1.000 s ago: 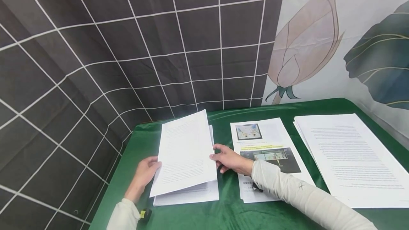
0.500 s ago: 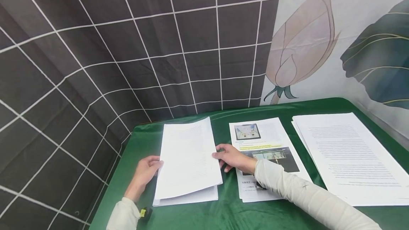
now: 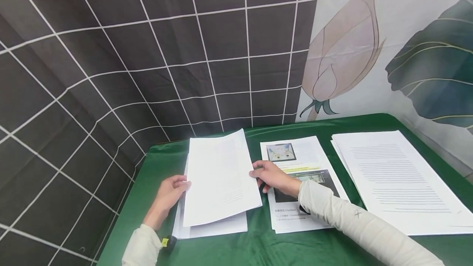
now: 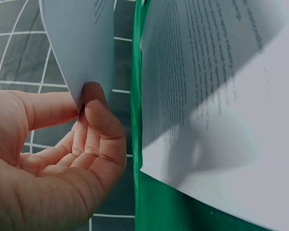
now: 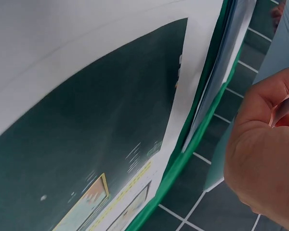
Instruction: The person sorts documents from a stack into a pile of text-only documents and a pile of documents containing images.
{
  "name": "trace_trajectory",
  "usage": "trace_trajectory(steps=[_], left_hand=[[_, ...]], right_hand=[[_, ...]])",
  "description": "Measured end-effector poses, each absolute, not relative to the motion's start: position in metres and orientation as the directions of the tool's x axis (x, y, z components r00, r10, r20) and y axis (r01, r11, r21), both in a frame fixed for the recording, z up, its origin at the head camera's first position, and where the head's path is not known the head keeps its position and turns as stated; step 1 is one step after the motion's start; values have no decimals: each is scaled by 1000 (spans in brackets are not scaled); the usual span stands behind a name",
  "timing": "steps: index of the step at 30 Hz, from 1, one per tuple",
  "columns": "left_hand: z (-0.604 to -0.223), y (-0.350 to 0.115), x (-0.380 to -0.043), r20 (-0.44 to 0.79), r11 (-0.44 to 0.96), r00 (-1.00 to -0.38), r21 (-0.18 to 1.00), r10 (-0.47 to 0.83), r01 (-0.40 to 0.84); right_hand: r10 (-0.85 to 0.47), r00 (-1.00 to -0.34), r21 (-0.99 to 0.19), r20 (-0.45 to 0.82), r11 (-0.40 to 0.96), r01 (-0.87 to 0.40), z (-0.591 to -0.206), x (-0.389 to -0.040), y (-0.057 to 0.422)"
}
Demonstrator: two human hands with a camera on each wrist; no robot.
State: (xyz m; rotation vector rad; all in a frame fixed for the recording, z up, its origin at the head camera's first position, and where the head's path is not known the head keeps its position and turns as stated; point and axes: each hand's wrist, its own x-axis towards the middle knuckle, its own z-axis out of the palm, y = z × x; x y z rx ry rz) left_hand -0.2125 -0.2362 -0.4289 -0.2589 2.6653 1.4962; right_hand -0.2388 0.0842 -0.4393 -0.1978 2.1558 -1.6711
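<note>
Both hands hold a few white printed sheets (image 3: 221,175) by their opposite side edges, raised above a paper stack (image 3: 210,231) on the green cloth. My left hand (image 3: 168,196) pinches the left edge between thumb and fingers, seen closely in the left wrist view, where the lower stack (image 4: 197,96) shows lines of print. My right hand (image 3: 274,177) grips the right edge, its thumb on top. In the right wrist view that hand (image 5: 267,149) curls around the sheet edge. The raised sheets bow slightly and hide most of the stack beneath.
A middle stack (image 3: 288,221) with dark pictures and yellow highlighting lies partly under the right forearm. Farther right sits a larger stack of text pages (image 3: 402,175). Green cloth (image 3: 295,249) covers the table, with a dark gridded curtain (image 3: 221,32) behind.
The held sheets first dipped nearly flat over the stack, then rose again and shifted slightly right of it. Both hands keep their hold, and the head view has turned a little.
</note>
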Motion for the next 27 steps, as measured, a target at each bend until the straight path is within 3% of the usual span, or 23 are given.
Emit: trace_trajectory(steps=[27], left_hand=[[-413,-200,-230,-109,485,-993,866,-50,-119]], right_hand=[[-284,-931,-945,-228,295,141,-427,-243,123]])
